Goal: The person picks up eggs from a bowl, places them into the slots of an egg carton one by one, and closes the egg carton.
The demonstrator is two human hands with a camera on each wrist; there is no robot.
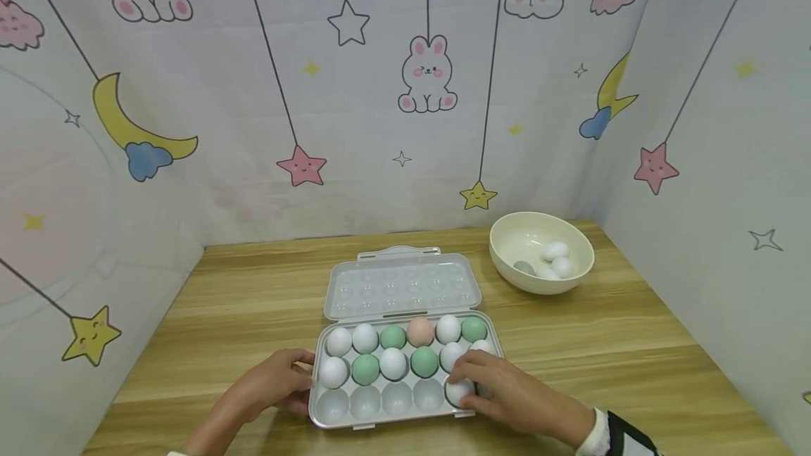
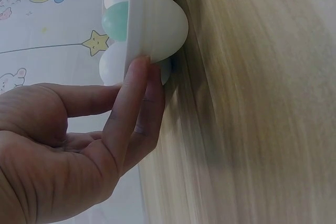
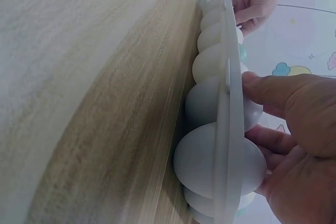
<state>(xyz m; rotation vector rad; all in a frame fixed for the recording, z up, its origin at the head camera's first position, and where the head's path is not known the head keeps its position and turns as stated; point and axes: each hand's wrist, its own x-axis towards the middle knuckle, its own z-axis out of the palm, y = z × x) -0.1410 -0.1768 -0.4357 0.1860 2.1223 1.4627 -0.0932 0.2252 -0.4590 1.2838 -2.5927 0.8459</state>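
An egg carton [image 1: 395, 419] of pale plastic lies with its lid folded back. White, green and one peach egg [image 1: 420, 331] fill its back two rows; several front cups on the left hold nothing. At the left edge, my left hand [image 1: 283, 380] pinches the rim, its thumb and fingers on either side in the left wrist view. My right hand [image 1: 507, 391] holds a white egg [image 1: 459, 393] with thumb and fingertips, seated in a front-row cup towards the right. Another egg [image 3: 254, 166] sits in the corner cup beneath that hand, largely covered in the head view.
A cream bowl [image 1: 507, 248] with several white eggs and a greyish one stands at the back right. The clear lid [image 1: 405, 287] extends behind the carton. A wooden tabletop [image 1: 253, 301] meets printed cloth walls [image 1: 380, 195] at the back and sides.
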